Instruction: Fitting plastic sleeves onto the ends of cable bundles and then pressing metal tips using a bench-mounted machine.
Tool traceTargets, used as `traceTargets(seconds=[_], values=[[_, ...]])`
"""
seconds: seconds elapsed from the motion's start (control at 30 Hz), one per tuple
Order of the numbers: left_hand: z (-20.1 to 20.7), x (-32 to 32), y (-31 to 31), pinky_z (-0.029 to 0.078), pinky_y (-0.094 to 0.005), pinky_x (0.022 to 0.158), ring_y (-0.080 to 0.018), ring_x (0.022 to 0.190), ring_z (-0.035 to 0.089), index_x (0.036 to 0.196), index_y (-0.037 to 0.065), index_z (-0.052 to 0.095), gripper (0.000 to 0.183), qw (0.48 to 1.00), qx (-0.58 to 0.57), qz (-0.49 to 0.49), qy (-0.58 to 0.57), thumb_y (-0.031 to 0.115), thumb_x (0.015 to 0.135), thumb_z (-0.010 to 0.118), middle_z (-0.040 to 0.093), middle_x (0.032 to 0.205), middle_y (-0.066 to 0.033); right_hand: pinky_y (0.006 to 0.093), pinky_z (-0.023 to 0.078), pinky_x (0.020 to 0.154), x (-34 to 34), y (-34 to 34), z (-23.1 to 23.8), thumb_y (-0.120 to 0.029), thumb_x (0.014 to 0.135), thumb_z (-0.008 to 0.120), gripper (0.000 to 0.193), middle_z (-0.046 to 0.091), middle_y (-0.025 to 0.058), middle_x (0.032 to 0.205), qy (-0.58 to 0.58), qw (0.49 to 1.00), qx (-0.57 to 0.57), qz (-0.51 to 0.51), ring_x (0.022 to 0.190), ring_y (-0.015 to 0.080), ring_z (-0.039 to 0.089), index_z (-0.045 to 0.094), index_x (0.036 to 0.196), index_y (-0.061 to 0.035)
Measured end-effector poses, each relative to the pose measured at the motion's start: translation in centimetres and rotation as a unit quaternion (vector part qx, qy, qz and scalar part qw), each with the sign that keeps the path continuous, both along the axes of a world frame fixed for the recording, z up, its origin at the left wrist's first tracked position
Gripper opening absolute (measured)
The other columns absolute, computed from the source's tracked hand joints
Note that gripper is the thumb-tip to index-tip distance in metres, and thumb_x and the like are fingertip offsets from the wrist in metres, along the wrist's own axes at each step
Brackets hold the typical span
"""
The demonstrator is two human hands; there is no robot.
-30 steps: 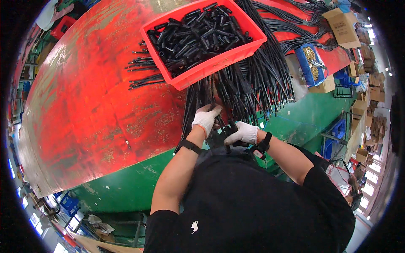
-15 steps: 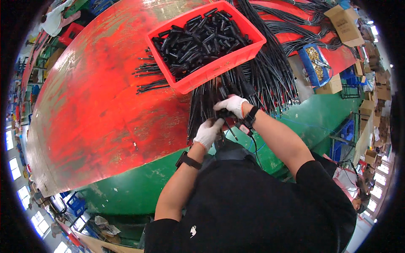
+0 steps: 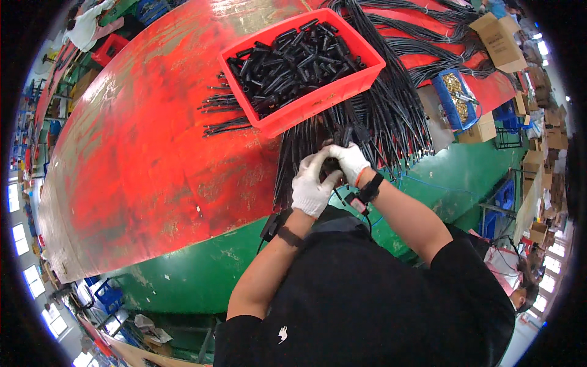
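My left hand (image 3: 310, 188) and my right hand (image 3: 350, 163), both in white gloves, meet at the table's near edge. Their fingers curl toward each other around small dark parts, mostly hidden by the gloves. A black tubular sleeve (image 3: 347, 135) pokes up above my right hand's fingers. Below the hands, a thin black cable end (image 3: 338, 196) sticks out. Just beyond lies a thick spread of black cables (image 3: 391, 131), their ends pointing toward me. Over part of it stands a red bin (image 3: 318, 109) heaped with black tubular sleeves (image 3: 293, 64).
The red tabletop (image 3: 140, 165) stretches away left above a green floor (image 3: 183, 269). At the right stand a blue tray (image 3: 441, 101) of small brass-coloured parts and a cardboard box (image 3: 498, 44). More bundled cables (image 3: 422, 40) run across the far right. Another person (image 3: 504, 263) is at the lower right.
My left hand has moved up and right, its fingers now touching my right hand's and curling round the dark parts. My right hand has shifted slightly right. The whole view has shifted a little.
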State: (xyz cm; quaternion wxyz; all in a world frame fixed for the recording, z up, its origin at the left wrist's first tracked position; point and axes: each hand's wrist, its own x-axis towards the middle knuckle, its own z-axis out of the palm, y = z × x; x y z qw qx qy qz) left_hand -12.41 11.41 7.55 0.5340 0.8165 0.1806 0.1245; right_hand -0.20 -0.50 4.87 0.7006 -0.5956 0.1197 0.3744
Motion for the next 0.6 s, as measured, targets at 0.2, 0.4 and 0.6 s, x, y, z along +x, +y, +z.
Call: traceTargets(seconds=[0.2,0.4,0.6], values=[[-0.8,1.4,1.4,0.056,-0.0322,0.096,-0.017,0.107,0.07,0.13,-0.004,0.067,0.033,0.947,-0.318,-0.006,0.056,0.011,0.101,0.073,0.075,0.118,-0.0112,0.0362,0.062,0.081,-2.0,-2.3,2.5,-0.027,0.102,0.075,0.029,0.077,0.0041,0.111,0.068,0.995,0.047,0.059,0.093,0.0165,0.073,0.074,0.125,-0.0081],[-1.8,-0.6,0.8,0.057,-0.0339,0.097,-0.022,0.11,0.073,0.138,-0.002,0.067,0.043,0.956,-0.235,-0.104,0.138,0.015,0.098,0.071,0.076,0.124,-0.0168,0.0353,0.058,0.088,-3.7,-5.7,2.3,-0.028,0.102,0.077,0.036,0.076,0.0034,0.113,0.054,0.982,-0.024,0.179,0.1,0.0154,0.071,0.074,0.127,-0.003],[-4.4,-2.3,2.5,0.056,-0.0456,0.1,-0.0379,0.115,0.071,0.137,0.005,0.066,0.051,0.989,0.029,0.039,0.14,0.029,0.093,0.077,0.072,0.126,-0.0236,0.0326,0.054,0.07,-6.4,-6.5,0.4,-0.031,0.096,0.083,0.033,0.074,0.0007,0.095,0.028,0.991,-0.066,0.111,0.078,0.0123,0.066,0.075,0.113,-0.004]])
